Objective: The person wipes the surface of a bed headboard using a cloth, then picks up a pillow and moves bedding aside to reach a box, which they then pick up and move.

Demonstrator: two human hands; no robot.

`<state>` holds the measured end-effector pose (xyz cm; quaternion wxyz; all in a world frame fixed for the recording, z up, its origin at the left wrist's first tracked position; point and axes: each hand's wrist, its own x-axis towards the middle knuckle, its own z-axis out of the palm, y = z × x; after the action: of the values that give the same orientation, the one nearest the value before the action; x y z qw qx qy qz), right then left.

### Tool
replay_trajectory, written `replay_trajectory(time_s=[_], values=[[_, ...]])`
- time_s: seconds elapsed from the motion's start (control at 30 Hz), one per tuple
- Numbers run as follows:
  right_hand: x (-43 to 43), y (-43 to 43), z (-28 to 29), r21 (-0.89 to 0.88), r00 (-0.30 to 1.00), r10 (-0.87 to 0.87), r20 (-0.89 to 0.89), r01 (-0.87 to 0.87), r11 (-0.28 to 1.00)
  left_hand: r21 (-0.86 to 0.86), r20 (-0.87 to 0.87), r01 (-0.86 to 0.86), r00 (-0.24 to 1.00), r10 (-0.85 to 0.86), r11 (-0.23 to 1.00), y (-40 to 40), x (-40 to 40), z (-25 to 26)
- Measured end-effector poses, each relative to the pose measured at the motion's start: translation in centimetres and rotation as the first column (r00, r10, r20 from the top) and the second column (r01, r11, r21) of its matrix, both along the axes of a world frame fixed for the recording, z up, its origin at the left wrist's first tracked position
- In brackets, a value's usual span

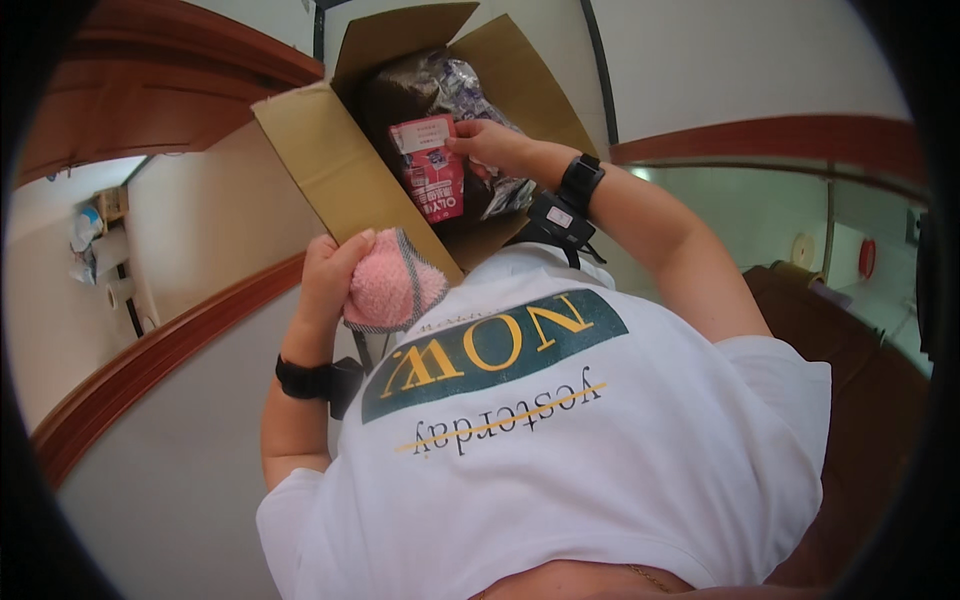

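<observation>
My left hand point(330, 266) grips a fluffy pink cloth point(386, 281) with a dark striped edging. It is beside the near-left flap of an open cardboard box point(360, 180); whether it also touches the flap, I cannot tell. Inside the box, my right hand point(487, 146) pinches a pink printed packet or card point(431, 169) between thumb and fingers at its right edge. Under and behind the packet lie shiny silver plastic packaging point(461, 82) and something dark brown point(394, 97), partly covered.
Brown wooden furniture point(180, 82) stands at the upper left. A wooden-edged doorway point(172, 341) runs along the left, with several goods and a roll point(120, 292) on the floor beyond. On the right are a brown padded seat point(817, 360) and a glass panel point(735, 210).
</observation>
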<state>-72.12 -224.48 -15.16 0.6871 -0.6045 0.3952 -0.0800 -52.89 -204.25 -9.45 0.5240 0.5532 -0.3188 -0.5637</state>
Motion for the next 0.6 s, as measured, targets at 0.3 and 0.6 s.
replay_trajectory(time_s=[0.3,0.6], values=[[-1.1,0.0,-2.9,0.224,0.957,-0.201,0.211,0.153,0.963,0.047,-0.063,0.026,0.998,-0.023,0.999,-0.2,1.2,-0.1],[-1.7,3.0,-5.3,-0.650,0.982,-0.187,0.011,0.149,0.745,0.024,-0.071,0.003,0.997,-0.001,1.000,-2.6,3.6,-4.9]])
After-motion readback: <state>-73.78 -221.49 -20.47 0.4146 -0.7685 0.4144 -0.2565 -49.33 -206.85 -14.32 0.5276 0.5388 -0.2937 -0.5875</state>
